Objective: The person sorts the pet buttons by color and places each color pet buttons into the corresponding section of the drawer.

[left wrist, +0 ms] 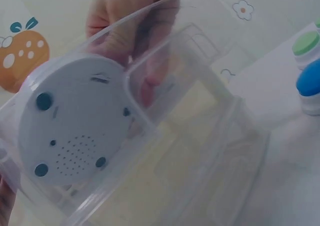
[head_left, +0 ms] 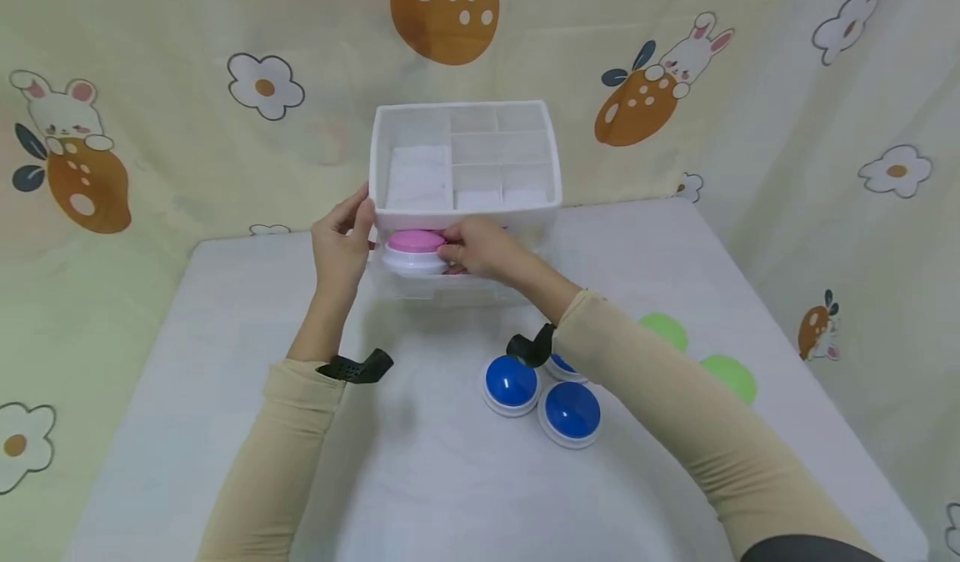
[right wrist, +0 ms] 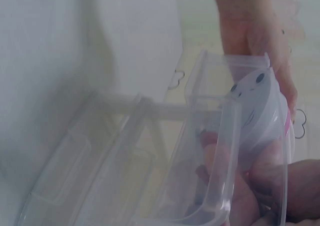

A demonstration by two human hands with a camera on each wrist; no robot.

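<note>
A white organizer point(head_left: 467, 220) with a divided top tray stands at the table's back, a clear drawer point(head_left: 420, 289) pulled out at its front. In the drawer's left part sits a white round push button with a pink top point(head_left: 416, 242). My right hand point(head_left: 483, 249) reaches into the drawer and pinches the button's right side between thumb and fingers. Against the organizer's left side rests my left hand point(head_left: 341, 241). Through the clear drawer, the left wrist view shows the button's underside point(left wrist: 75, 121), with dark feet and a speaker grille.
Several blue-topped push buttons point(head_left: 573, 410) stand together on the white table point(head_left: 420, 479), one partly behind the right wrist camera point(head_left: 531, 347). Green-topped buttons point(head_left: 729, 377) lie beyond the right forearm. A patterned cloth point(head_left: 300, 162) hangs behind the organizer.
</note>
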